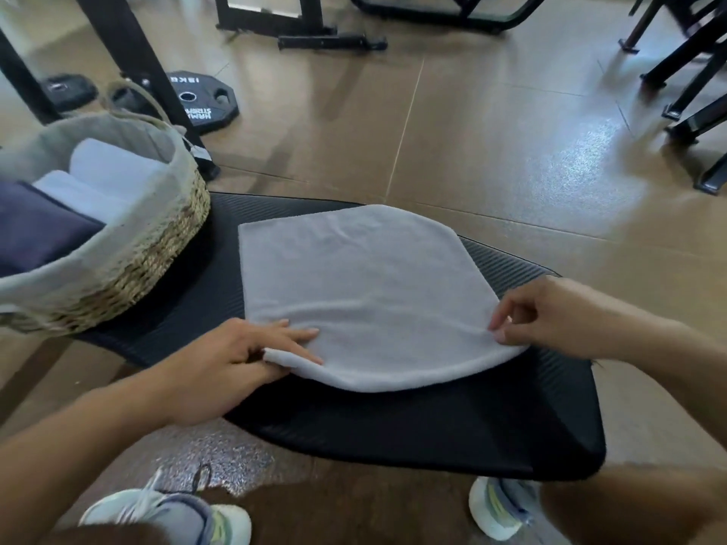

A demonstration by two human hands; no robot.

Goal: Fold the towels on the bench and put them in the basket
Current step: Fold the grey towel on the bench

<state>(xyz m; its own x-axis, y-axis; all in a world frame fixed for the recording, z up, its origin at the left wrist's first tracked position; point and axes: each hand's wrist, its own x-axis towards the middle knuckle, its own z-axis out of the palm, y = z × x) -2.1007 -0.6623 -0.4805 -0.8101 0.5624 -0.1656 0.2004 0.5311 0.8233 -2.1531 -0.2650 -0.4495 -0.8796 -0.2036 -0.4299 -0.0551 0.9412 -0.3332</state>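
a black weight plate (200, 102) is seen lying flat on the glossy brown tiled floor (472, 143). black metal equipment frames (299, 29) are stood around it. pale sneakers (169, 513) are shown below.

Towel (366, 285) soft matt cloth; bench (452, 426) ribbed black padding; basket (157, 245) rough woven straw.

A: Where was there room on the bench (432, 426)?

B: The near strip, at six o'clock from the towel (362, 293), lay bare, and so did a narrow band at three o'clock.

A: And the obstacles?

B: The basket (130, 269) stood at nine o'clock, just beside the towel, its tall wall and rope handle (133, 100) barring any low sideways pass. Its mouth was open from above, though folded towels (98, 179) already took up much of the inside. Beyond, at twelve, lay open floor (472, 131).
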